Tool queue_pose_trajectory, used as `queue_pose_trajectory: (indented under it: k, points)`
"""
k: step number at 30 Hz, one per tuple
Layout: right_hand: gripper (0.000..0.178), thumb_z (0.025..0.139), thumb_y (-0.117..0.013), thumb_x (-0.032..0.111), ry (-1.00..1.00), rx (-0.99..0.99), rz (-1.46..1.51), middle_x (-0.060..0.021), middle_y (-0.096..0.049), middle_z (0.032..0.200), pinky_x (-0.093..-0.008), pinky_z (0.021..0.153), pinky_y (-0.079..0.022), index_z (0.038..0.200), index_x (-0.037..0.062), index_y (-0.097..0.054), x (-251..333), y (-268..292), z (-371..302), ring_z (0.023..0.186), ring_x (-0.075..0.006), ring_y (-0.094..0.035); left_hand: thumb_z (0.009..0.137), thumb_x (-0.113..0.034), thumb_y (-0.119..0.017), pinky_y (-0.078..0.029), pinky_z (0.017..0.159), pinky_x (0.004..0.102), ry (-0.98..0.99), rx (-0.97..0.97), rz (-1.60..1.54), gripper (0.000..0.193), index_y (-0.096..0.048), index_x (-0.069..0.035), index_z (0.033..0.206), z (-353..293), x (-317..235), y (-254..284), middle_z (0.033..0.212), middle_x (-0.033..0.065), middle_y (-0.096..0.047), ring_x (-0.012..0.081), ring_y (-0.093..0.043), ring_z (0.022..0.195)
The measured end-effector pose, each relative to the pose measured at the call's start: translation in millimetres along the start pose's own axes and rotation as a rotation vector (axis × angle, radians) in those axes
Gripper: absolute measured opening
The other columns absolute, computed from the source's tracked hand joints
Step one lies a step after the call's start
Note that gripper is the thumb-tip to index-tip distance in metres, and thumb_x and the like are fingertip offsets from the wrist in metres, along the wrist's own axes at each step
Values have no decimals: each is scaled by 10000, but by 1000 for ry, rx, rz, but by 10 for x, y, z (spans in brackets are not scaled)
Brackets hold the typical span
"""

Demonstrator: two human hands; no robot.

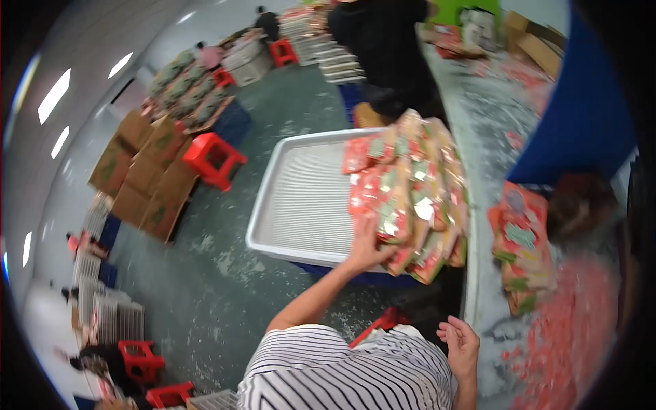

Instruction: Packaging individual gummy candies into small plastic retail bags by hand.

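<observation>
My left hand point(369, 244) rests against the near left corner of a pile of packets point(420, 198). Its fingers are stretched along the packets and the thumb stands apart. The packets are shiny, red and tan with green patches, stacked in overlapping rows. They fill the right side of a white shallow tray point(263, 208) with a ribbed bottom and spill toward its right edge. My right hand point(461, 342) hovers beside the worktable's edge, its fingers loosely curled and apart, with nothing visible in it.
Along the right runs a grey worktable point(482, 273) with more packets point(521, 236) and a blurred heap of small red pieces point(567, 328). A blue panel point(581, 102) rises there. A person in black point(383, 55) stands beyond the tray. Red stools point(213, 160) and cardboard boxes point(147, 171) stand left.
</observation>
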State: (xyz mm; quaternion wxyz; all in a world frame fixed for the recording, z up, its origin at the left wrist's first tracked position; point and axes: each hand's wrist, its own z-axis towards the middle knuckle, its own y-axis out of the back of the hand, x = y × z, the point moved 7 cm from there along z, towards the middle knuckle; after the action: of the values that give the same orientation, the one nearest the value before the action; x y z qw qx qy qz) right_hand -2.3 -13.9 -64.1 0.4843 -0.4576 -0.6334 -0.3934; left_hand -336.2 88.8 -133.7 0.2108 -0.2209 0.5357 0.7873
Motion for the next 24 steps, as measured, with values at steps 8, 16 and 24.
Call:
queue_pose_trajectory:
  k: [8, 16, 24]
  points:
    - [267, 968, -542, 117, -37, -298, 141, -163, -687, 981, -298, 729, -562, 1168, -58, -570, -496, 616, -438, 820, -185, -680, 830, -256, -688, -223, 1099, 581, -341, 67, 188, 716, -346, 24, 1394, 459, -1678, -15, 1437, 291, -318, 505, -256, 1344]
    - [273, 987, -506, 126, -171, -581, 312, -172, -679, 980, -299, 708, -570, 1172, -67, -556, -854, 847, -1202, 806, -208, -687, 846, -322, -658, -246, 1062, 613, -754, 237, -33, 605, -456, -60, 1352, 670, -3209, -1317, 1380, 261, -417, 506, -328, 1296]
    - [266, 996, -482, 117, -95, -696, 502, -179, -661, 992, -301, 646, -578, 1190, -61, -525, -1022, 832, -1356, 763, -221, -690, 931, -314, -557, -433, 971, 437, -784, 495, 62, 485, -512, -5, 1302, 856, -3218, -1768, 1230, 253, -571, 417, -558, 1112]
